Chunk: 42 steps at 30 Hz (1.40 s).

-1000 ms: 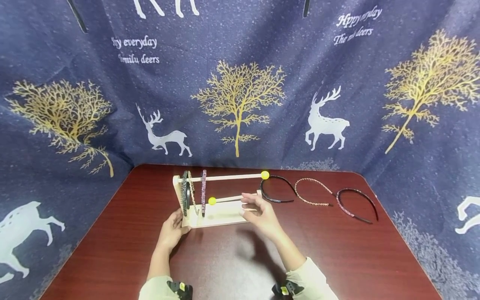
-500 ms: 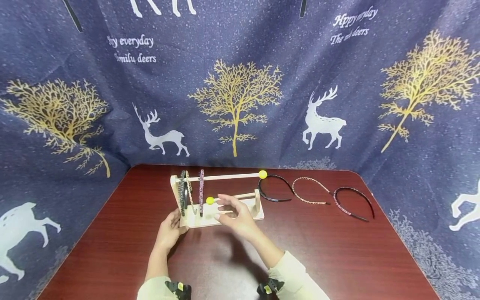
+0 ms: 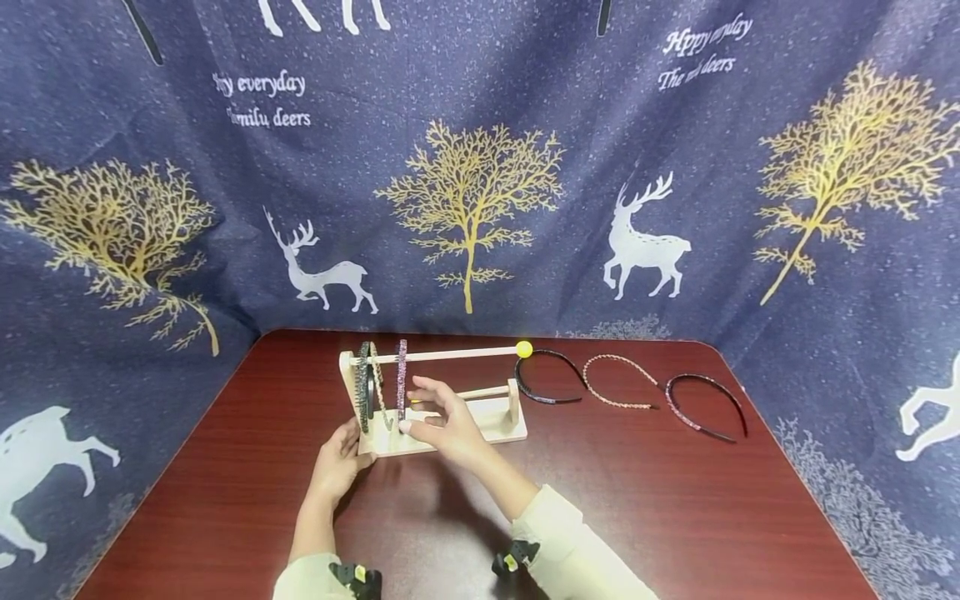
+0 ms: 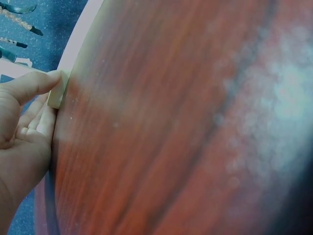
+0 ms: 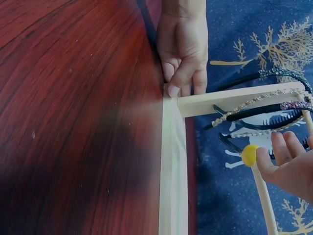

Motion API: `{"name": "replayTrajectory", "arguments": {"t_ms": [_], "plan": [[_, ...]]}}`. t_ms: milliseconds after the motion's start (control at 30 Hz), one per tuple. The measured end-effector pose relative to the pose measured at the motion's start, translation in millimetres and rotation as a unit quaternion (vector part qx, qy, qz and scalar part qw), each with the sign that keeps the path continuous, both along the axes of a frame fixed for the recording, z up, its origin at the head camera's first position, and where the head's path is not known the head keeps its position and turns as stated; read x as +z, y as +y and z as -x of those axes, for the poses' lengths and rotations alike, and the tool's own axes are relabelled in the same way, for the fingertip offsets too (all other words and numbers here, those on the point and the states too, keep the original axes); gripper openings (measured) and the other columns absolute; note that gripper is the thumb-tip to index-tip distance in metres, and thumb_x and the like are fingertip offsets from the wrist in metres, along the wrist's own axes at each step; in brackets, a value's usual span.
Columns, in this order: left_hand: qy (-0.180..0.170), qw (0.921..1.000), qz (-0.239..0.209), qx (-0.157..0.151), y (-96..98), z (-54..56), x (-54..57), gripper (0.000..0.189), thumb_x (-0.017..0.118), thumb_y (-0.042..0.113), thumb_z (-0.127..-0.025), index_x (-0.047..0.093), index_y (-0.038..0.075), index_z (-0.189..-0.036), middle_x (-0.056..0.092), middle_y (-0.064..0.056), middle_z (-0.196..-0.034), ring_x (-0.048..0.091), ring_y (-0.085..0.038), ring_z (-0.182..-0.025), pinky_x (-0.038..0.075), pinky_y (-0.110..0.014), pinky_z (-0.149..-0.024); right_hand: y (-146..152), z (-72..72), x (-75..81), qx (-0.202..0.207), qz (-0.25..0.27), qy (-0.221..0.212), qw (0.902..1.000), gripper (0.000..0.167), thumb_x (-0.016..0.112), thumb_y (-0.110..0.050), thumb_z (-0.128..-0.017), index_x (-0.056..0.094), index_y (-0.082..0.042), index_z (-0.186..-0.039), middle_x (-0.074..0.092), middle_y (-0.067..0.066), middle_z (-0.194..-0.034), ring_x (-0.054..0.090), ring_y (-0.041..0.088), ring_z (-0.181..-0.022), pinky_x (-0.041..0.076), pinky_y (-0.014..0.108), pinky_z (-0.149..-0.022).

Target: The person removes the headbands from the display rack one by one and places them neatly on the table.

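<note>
A pale wooden headband stand (image 3: 491, 423) has an upper rod (image 3: 465, 355) and a lower rod (image 3: 483, 392). Near the upper rod's left end hang a dark headband (image 3: 363, 387), a beige braided headband (image 3: 377, 379) and a pink glittery headband (image 3: 402, 371). My left hand (image 3: 337, 467) holds the left end of the base; the left wrist view shows its thumb on the base corner (image 4: 57, 93). My right hand (image 3: 453, 429) has its fingers loosely bent beside the pink headband, thumb tip near its lower end. In the right wrist view, its fingers are close to the yellow ball (image 5: 249, 155).
On the table's right side lie a black headband (image 3: 551, 400), a beige headband (image 3: 618, 404) and a pink-and-black headband (image 3: 705, 429). Another yellow ball (image 3: 523, 349) caps the upper rod's right end. A blue printed cloth (image 3: 540, 275) hangs behind the table (image 3: 637, 508).
My right hand has moved left along the stand, from the lower rod's right part to beside the pink headband. My left hand stays on the base.
</note>
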<state>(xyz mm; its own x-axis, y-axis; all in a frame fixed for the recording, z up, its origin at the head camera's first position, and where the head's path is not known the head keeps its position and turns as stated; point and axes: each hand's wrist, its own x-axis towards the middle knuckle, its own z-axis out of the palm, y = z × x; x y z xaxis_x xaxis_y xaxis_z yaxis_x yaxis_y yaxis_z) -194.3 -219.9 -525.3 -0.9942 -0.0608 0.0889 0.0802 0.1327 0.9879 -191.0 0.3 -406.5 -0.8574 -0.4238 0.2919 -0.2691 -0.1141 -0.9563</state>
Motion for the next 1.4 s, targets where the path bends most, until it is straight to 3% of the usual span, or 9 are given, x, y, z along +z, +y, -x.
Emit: {"name": "replayTrajectory", "arguments": {"t_ms": [100,333,467,667,1033,1400], "plan": [[0.003,1.0,0.004,0.001,0.5,-1.2,1.4,0.072,0.061,-0.017,-0.073,0.027,-0.016,-0.136,0.027,-0.038,-0.137,0.026,-0.044,-0.129,0.028,-0.042,-0.108,-6,2.4,-2.0,-0.001,-0.003,-0.006,1.0,0.059,0.064,0.006,-0.078,0.039,0.008,-0.132,0.053,0.029,-0.118,0.051,0.04,-0.106,0.046,0.049,-0.093],[-0.058,0.9982,0.015,0.002,0.4,2.5,6.4,0.073,0.06,-0.016,-0.077,0.024,-0.013,-0.14,0.025,-0.031,-0.143,0.024,-0.038,-0.133,0.026,-0.039,-0.109,-15,5.4,-6.3,-0.011,0.01,0.006,0.9999,0.04,0.058,0.014,-0.078,0.048,0.015,-0.117,0.056,0.035,-0.099,0.054,0.044,-0.09,0.051,0.026,-0.077],[-0.065,0.9978,0.014,0.002,0.3,2.3,6.0,0.074,0.059,-0.017,-0.077,0.023,-0.012,-0.141,0.025,-0.03,-0.144,0.025,-0.036,-0.133,0.026,-0.035,-0.109,-17,5.9,-6.4,-0.018,0.001,0.02,0.9996,0.029,0.057,0.015,-0.08,0.052,0.017,-0.108,0.056,0.034,-0.092,0.056,0.033,-0.083,0.048,0.016,-0.067],[-0.058,0.9982,0.012,0.003,-1.1,4.2,0.2,0.074,0.06,-0.018,-0.075,0.024,-0.013,-0.14,0.025,-0.031,-0.143,0.024,-0.037,-0.133,0.026,-0.037,-0.109,-16,6.6,0.3,-0.035,0.003,0.039,0.9986,0.026,0.058,0.011,-0.082,0.055,0.015,-0.107,0.058,0.028,-0.086,0.053,0.014,-0.072,0.046,0.015,-0.059],[-0.053,0.9983,0.022,0.009,-1.6,6.0,0.8,0.073,0.06,-0.018,-0.075,0.026,-0.013,-0.139,0.028,-0.031,-0.142,0.026,-0.038,-0.132,0.027,-0.038,-0.109,-12,6.2,13.3,-0.053,0.03,0.056,0.9965,0.025,0.058,0.012,-0.081,0.056,0.016,-0.106,0.058,0.028,-0.084,0.054,0.025,-0.075,0.049,0.016,-0.061],[-0.061,0.9979,0.023,0.004,-1.0,3.2,3.8,0.073,0.06,-0.016,-0.077,0.024,-0.013,-0.14,0.029,-0.03,-0.142,0.027,-0.038,-0.131,0.027,-0.038,-0.108,9,3.8,20.7,-0.08,0.058,0.065,0.993,0.024,0.058,0.013,-0.082,0.055,0.017,-0.106,0.058,0.031,-0.085,0.057,0.013,-0.074,0.048,0.018,-0.064]]}}
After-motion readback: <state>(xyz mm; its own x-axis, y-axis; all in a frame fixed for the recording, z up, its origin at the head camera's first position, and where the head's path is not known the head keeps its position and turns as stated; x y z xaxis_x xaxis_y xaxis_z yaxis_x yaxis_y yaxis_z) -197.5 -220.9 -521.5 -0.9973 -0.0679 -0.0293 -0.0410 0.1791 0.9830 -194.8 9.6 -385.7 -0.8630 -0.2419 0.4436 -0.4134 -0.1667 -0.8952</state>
